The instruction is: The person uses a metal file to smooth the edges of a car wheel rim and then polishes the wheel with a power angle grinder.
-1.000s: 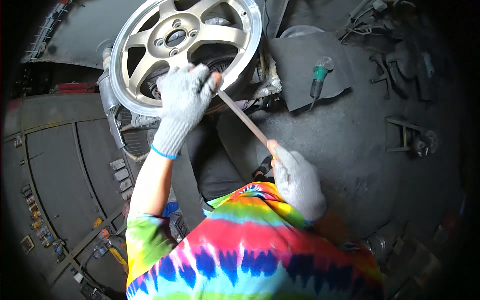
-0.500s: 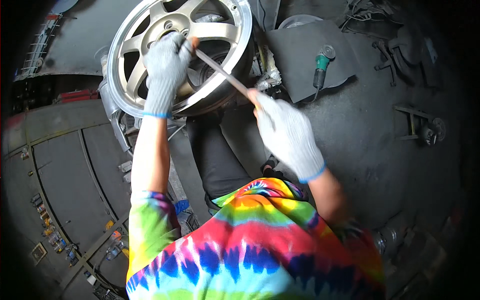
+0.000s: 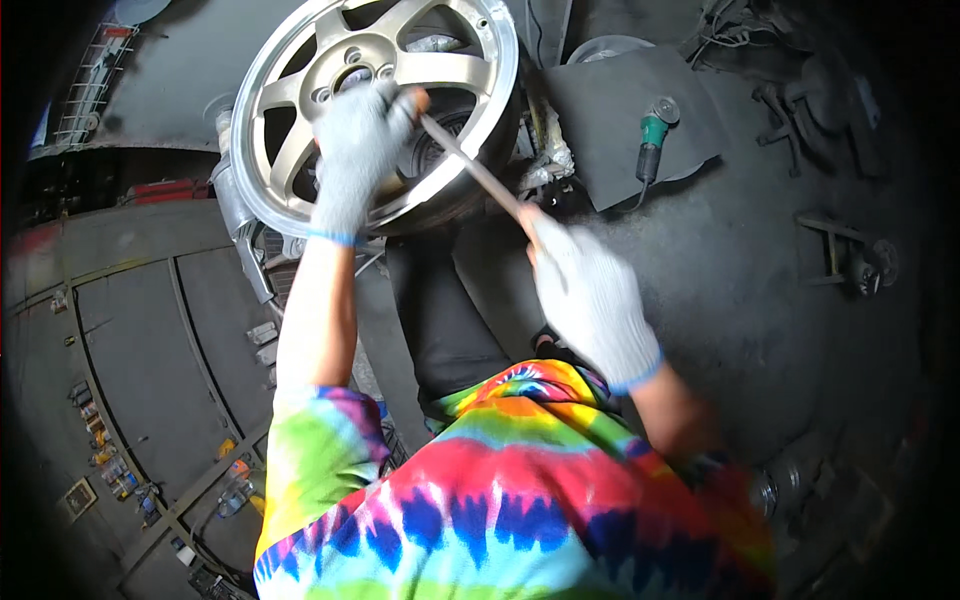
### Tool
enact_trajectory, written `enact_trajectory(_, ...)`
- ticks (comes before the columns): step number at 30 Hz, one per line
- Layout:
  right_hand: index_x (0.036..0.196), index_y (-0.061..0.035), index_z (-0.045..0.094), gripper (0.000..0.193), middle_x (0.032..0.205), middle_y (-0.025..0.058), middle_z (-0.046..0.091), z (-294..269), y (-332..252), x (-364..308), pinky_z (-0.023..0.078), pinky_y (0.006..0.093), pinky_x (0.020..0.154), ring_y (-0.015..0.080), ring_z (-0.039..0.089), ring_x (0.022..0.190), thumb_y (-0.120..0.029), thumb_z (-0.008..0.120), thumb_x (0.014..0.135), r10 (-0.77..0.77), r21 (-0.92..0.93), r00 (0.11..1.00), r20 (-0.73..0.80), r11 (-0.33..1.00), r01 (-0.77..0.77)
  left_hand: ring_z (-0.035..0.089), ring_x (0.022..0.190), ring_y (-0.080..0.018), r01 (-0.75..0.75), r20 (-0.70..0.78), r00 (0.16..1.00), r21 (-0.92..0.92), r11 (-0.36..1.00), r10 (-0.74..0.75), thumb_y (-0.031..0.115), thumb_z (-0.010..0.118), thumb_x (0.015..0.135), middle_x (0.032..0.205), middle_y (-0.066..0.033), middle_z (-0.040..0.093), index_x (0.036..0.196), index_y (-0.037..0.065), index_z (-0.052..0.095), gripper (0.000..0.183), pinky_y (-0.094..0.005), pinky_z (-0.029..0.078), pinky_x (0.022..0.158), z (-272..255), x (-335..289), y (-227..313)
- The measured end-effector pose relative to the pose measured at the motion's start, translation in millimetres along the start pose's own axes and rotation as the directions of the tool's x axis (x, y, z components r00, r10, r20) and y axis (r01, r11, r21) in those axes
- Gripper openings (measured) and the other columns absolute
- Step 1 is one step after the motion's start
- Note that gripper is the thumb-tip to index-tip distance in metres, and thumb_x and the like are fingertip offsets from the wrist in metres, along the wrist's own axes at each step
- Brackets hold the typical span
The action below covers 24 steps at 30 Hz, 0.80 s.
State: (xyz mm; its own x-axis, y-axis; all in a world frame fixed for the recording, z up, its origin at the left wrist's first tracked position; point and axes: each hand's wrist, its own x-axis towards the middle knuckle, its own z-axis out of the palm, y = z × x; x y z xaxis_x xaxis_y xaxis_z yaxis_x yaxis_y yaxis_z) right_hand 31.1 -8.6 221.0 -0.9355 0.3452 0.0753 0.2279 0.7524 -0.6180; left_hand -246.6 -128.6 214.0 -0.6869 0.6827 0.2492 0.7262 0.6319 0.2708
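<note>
My left hand point(image 3: 362, 145), in a grey knitted work glove with bare fingertips, closes around the far end of a long, narrow file point(image 3: 475, 172). My right hand point(image 3: 592, 295), gloved the same way, grips its near end, and the fingers cover the handle. The file slants from upper left to lower right, across the near edge of a wheel rim point(image 3: 445, 68). That rim has pale gold spokes and a bright metal lip; it lies face up, tilted. My left hand is over its spokes, hiding part of them. Whether the file touches the lip, I cannot tell.
A green angle grinder point(image 3: 652, 138) lies on a dark sheet point(image 3: 585, 105) right of the rim, its cord trailing off. Metal parts point(image 3: 850, 255) rest on the floor at far right. At left are a panelled surface point(image 3: 130, 340) and several bottles point(image 3: 115, 470).
Both hands, the file and the wheel rim appear slightly farther right; the surroundings shift that way too. Both hands keep their grip on the file.
</note>
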Motion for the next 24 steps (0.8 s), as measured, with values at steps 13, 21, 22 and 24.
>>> enact_trajectory(13, 0.14, -0.0116, 0.056, 0.045, 0.081, 0.0178, 0.063, -9, 10, -45, 0.051, 0.0482, 0.063, 0.0377, 0.063, 0.07, -0.014, 0.063, 0.095, 0.023, 0.119, 1.0, 0.018, 0.993, -0.025, 0.067, 0.08, -0.0378, -0.012, 0.022, 1.0, -0.033, 0.999, 0.013, 0.047, 0.066, 0.092, 0.078, -0.0173, 0.065, 0.081, 0.006, 0.065, 0.043, -0.0479, 0.049, 0.069, -6, -25, 37)
enact_trajectory(21, 0.135, -0.0143, 0.06, 0.039, 0.08, 0.015, 0.064, 0, 7, 16, 0.053, 0.0415, 0.059, 0.0323, 0.065, 0.071, -0.017, 0.062, 0.097, -0.125, -0.036, 0.985, -0.117, 0.992, 0.121, 0.068, 0.079, -0.0379, 0.046, -0.032, 0.998, -0.016, 0.999, -0.047, 0.047, 0.065, 0.092, 0.078, -0.0187, 0.069, 0.087, 0.006, 0.073, 0.042, -0.0468, 0.051, 0.071, -5, 17, 9)
enact_trajectory(22, 0.137, -0.0135, 0.059, 0.041, 0.081, 0.0153, 0.064, -4, 5, 2, 0.053, 0.0417, 0.06, 0.0324, 0.065, 0.073, -0.017, 0.063, 0.096, -0.094, -0.008, 0.993, -0.075, 0.996, 0.094, 0.068, 0.079, -0.0377, 0.029, -0.008, 1.0, -0.062, 0.998, -0.03, 0.046, 0.065, 0.092, 0.078, -0.0186, 0.069, 0.088, 0.006, 0.073, 0.041, -0.0466, 0.052, 0.071, -4, 7, 14)
enact_trajectory(24, 0.137, -0.0111, 0.058, 0.043, 0.082, 0.0153, 0.064, -12, 18, -45, 0.053, 0.0415, 0.06, 0.0329, 0.065, 0.073, -0.016, 0.065, 0.095, -0.046, 0.066, 0.997, -0.065, 0.997, 0.05, 0.068, 0.078, -0.0365, -0.104, -0.03, 0.994, 0.054, 0.993, 0.106, 0.045, 0.07, 0.089, 0.076, -0.0181, 0.067, 0.08, 0.008, 0.071, 0.038, -0.0478, 0.051, 0.07, -3, -14, 41)
